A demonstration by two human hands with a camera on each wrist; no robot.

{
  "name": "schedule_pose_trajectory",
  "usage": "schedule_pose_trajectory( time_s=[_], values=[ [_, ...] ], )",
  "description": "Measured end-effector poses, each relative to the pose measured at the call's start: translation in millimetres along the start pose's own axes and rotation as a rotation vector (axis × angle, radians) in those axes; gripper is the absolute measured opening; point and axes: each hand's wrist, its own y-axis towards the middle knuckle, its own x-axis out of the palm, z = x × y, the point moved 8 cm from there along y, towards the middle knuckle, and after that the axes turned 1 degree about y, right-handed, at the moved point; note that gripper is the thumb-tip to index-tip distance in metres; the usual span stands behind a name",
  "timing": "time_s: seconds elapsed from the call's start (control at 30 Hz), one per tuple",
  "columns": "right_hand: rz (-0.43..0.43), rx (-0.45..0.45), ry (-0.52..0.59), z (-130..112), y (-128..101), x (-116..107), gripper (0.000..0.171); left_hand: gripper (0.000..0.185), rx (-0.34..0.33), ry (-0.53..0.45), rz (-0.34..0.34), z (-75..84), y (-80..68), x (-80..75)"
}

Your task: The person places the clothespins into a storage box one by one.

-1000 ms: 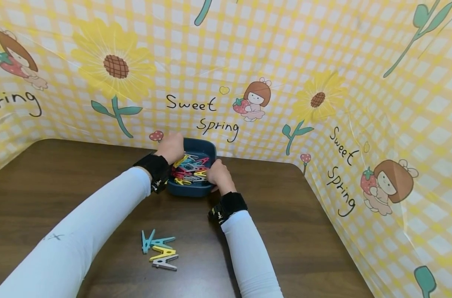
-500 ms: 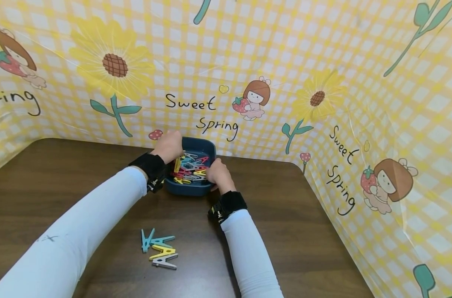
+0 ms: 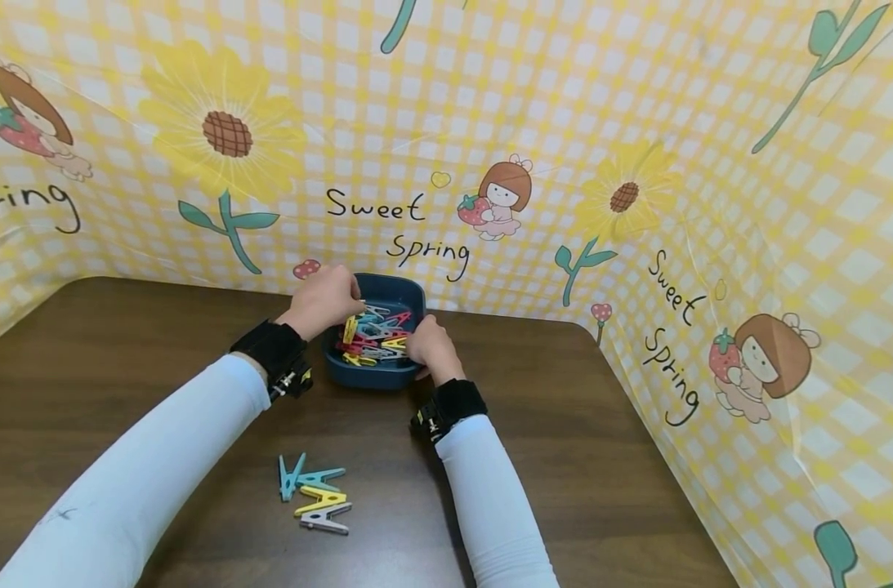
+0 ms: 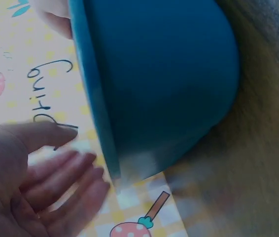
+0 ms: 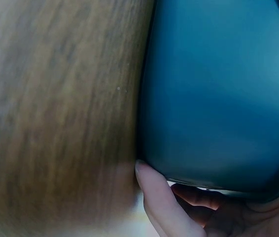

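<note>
A dark blue plastic bin (image 3: 372, 376) stands at the back of the table, holding a heap of clothespins (image 3: 380, 331) in yellow, red, blue and grey. Over its left rim is my left hand (image 3: 323, 300); in the left wrist view the left hand (image 4: 55, 182) has loosely bent fingers, with nothing between them and the thumb, beside the rim. On the opposite side my right hand (image 3: 435, 345) grips the bin's right wall. From the right wrist, the right hand's fingers (image 5: 161, 200) curl around the bin's end (image 5: 218, 98).
Several loose clothespins lie on the brown wooden table (image 3: 564, 457) nearer the person: blue-green ones (image 3: 292, 476), a yellow one (image 3: 321, 498) and a grey one (image 3: 326, 518). A yellow checked cloth (image 3: 387, 106) rises behind the table and along its right side.
My left hand has drawn back to the left from the bin's far left rim, its wrist shifting left and down. The right hand, the bin and the loose clothespins stay put.
</note>
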Motion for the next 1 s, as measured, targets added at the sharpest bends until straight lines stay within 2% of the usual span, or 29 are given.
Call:
schedule_pose_trajectory(
  time_s=[0.13, 0.3, 0.43, 0.6, 0.8, 1.0],
  values=[
    [0.021, -0.021, 0.007, 0.1, 1.5, 0.9, 0.062, 0.027, -0.044, 0.005, 0.044, -5.3, -10.1, -10.3],
    [0.040, -0.018, -0.004, -0.4, 0.9, 0.4, 0.063, 0.031, -0.041, 0.000, 0.090, -7.4, -26.3, -22.7],
    [0.033, -0.022, -0.012, -1.7, 0.6, 1.5, 0.063, 0.035, -0.021, -0.007, 0.091, -4.3, -46.6, -29.4],
    [0.031, -0.024, -0.028, -3.6, 3.9, 2.7, 0.064, 0.038, 0.017, -0.021, 0.073, 0.5, -69.4, -32.4],
    [0.012, -0.025, -0.035, -3.6, 3.8, 2.8, 0.064, 0.039, 0.055, -0.016, 0.059, 5.5, -88.8, -35.9],
    [-0.038, -0.028, -0.024, -3.4, -2.2, -0.6, 0.067, 0.036, 0.184, 0.000, -0.044, 25.7, -110.7, -30.2]
  ],
)
